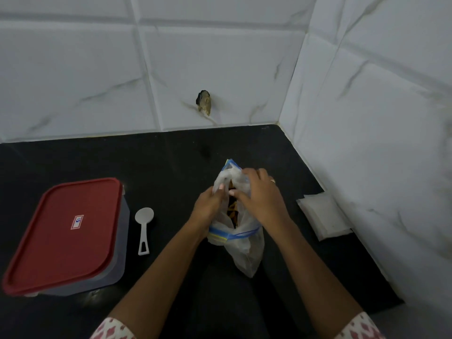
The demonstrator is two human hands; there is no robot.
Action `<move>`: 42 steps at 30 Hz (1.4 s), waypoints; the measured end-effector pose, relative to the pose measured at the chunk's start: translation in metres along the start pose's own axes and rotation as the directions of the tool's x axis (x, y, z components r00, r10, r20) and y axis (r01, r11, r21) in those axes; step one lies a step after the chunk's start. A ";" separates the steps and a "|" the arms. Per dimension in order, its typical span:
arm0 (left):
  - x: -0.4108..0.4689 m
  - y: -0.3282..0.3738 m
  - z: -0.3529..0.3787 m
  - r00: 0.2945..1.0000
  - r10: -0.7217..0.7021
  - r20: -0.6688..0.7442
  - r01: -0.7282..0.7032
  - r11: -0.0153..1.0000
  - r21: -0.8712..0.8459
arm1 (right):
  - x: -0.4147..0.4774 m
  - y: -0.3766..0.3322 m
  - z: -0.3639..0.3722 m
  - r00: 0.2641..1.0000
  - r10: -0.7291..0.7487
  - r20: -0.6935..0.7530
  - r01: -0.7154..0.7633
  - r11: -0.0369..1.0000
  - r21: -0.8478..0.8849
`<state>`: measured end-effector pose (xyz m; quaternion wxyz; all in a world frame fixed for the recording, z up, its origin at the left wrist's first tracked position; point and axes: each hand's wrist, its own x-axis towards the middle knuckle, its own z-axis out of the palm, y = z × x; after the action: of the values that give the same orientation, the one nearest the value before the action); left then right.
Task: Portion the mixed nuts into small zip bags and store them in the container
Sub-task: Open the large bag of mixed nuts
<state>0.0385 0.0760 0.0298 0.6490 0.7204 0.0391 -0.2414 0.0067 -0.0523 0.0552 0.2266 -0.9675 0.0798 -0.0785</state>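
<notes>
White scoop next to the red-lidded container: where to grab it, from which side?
I'd pinch the white scoop across its narrow handle, near the looped end, coming from above and the right. It lies flat on the black counter, bowl toward the wall, and the container crowds its left side.

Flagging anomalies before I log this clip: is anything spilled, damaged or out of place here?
One thing: a ragged dark hole in the wall tile, just above the black countertop, looks like damage. Nothing lies spilled around the zip bag; the red-lidded container sits shut.
</notes>
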 end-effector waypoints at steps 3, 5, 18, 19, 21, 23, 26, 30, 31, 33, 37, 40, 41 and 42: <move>0.004 -0.001 -0.005 0.998 -0.046 0.044 0.052 0.987 -0.151 | 0.011 0.003 0.001 0.999 0.025 0.032 -0.023 0.998 -0.066; 0.005 -0.003 -0.010 0.988 -0.129 0.087 0.151 0.932 -0.328 | 0.018 0.009 -0.001 0.992 0.115 0.046 -0.120 0.987 0.106; 0.003 0.001 0.008 0.932 -0.285 0.224 0.358 0.625 -0.693 | 0.028 0.018 -0.008 0.854 0.439 0.278 -0.519 0.741 0.425; 0.002 0.000 0.008 0.926 -0.288 0.242 0.371 0.592 -0.715 | 0.022 0.013 -0.014 0.889 0.407 0.211 -0.450 0.860 0.240; 0.004 -0.001 0.008 0.918 -0.291 0.269 0.391 0.544 -0.743 | 0.009 0.002 -0.023 0.917 0.352 0.187 -0.339 0.936 -0.098; 0.006 0.001 0.011 0.911 -0.279 0.303 0.409 0.522 -0.749 | 0.001 -0.004 -0.029 0.871 0.372 0.321 -0.346 0.928 -0.137; 0.008 0.004 0.013 0.917 -0.213 0.336 0.398 0.512 -0.761 | -0.006 -0.008 -0.031 0.792 0.381 0.478 -0.513 0.840 0.179; 0.012 0.002 0.006 0.926 -0.176 0.335 0.375 0.545 -0.750 | -0.008 0.006 -0.028 0.680 0.405 0.611 -0.708 0.145 0.691; 0.011 0.004 0.004 0.930 -0.159 0.331 0.355 0.614 -0.705 | -0.009 0.010 -0.028 0.663 0.364 0.654 -0.684 -0.060 0.727; 0.008 0.007 0.002 0.938 -0.163 0.306 0.307 0.800 -0.516 | -0.011 0.016 -0.026 0.634 0.324 0.702 -0.630 -0.309 0.712; -0.011 0.008 -0.002 0.949 -0.282 0.142 0.247 0.943 0.222 | -0.014 0.018 -0.015 0.650 0.340 0.680 -0.542 -0.419 0.728; -0.024 0.008 -0.012 0.926 -0.343 0.158 0.242 0.861 0.446 | -0.018 0.017 -0.010 0.635 0.376 0.675 -0.512 -0.450 0.732; -0.026 0.008 -0.014 0.917 -0.358 0.176 0.260 0.870 0.418 | -0.018 0.018 -0.009 0.622 0.398 0.674 -0.497 -0.466 0.733; -0.028 0.009 -0.015 0.912 -0.365 0.187 0.286 0.893 0.347 | -0.019 0.018 -0.007 0.615 0.411 0.673 -0.476 -0.488 0.732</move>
<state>0.0219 0.0956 0.0499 0.4768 0.7610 0.0404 -0.4380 -0.0148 -0.0676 0.0509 0.8694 -0.2876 0.4013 0.0214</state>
